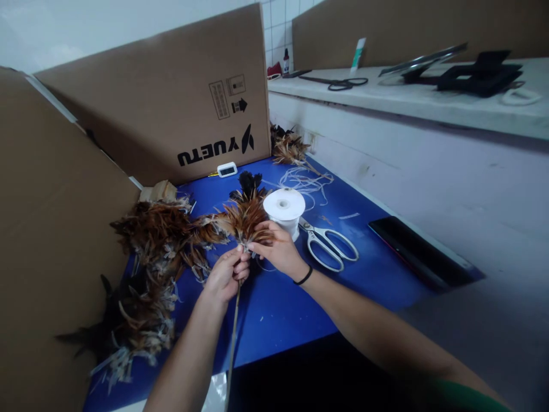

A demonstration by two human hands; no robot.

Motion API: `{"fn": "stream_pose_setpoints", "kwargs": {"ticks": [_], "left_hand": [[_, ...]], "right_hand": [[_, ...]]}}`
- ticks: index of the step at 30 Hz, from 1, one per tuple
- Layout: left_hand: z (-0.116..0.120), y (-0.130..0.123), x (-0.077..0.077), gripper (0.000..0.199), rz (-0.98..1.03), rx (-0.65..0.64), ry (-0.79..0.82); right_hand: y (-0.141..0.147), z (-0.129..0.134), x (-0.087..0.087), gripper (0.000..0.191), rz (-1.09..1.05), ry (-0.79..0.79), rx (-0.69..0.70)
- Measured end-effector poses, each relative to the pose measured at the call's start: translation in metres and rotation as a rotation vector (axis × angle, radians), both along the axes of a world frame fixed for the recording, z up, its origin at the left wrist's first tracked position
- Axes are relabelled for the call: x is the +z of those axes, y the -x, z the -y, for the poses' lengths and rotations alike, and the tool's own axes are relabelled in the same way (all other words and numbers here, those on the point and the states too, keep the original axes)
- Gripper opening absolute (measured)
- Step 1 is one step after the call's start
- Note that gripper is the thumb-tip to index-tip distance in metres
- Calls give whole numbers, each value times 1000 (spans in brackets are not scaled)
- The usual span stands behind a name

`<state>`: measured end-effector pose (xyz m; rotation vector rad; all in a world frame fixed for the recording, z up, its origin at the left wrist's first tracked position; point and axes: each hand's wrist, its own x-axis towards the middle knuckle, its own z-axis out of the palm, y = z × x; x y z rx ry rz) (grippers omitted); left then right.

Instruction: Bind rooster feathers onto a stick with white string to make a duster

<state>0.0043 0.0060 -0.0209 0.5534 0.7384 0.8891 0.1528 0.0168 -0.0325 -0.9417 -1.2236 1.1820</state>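
Note:
My left hand (229,273) is closed around a thin stick (233,337) just below a bunch of brown and black feathers (246,214). The stick runs down past the table's front edge. My right hand (277,246) has its thumb and fingers at the base of the same bunch, pressed on the feathers there. Right behind that hand stands a white spool (283,206). Silver-handled scissors (330,246) lie to the right of the spool, their blades partly hidden by it.
Loose feather piles (158,234) cover the left side of the blue table (274,320). Cardboard (163,97) walls the back and left. A black phone (412,246) lies at the right. White strips (306,180) lie behind the spool; a shelf (369,103) holds black scissors (338,83).

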Motion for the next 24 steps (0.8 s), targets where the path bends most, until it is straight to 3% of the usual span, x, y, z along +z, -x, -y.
{"fn": "stream_pose_setpoints", "kwargs": {"ticks": [5, 11, 18, 21, 24], "left_hand": [[1, -1, 2, 18, -9, -42, -1], [1, 2, 3, 18, -38, -96, 10], [-1, 3, -1, 21, -120, -74, 9], [-2, 2, -1, 20, -107, -52, 12], [-1, 3, 0, 18, -78, -43, 9]], "right_hand": [[-2, -1, -1, 21, -2, -18, -21], [-8, 2, 1, 12, 149, -209, -10], [-14, 6, 6, 12, 337, -381, -6], [-12, 6, 5, 12, 350, -387, -31], [-7, 5, 2, 13, 251, -290, -39]]}}
